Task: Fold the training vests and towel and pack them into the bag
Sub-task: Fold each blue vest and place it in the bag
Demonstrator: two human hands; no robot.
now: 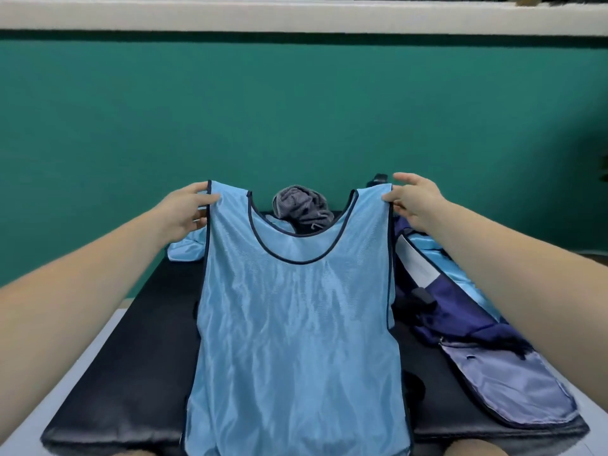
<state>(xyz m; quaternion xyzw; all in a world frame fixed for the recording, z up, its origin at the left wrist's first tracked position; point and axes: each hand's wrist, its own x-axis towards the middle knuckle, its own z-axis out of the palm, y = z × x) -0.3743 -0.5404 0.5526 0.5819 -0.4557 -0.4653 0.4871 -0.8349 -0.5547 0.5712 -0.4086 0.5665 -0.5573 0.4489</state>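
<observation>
Head view: left hand (187,209) and right hand (416,200) each pinch a shoulder strap of the light-blue mesh training vest (296,307), centre frame. Folding step under way; next, lay it flat on the black padded desk (131,357).

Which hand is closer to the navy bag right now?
Right. The right hand pinches the vest at one shoulder, right by the bag; the left hand holds the other shoulder, across the vest.

Forearms, left hand (184,209) and right hand (416,200) are bare.
</observation>
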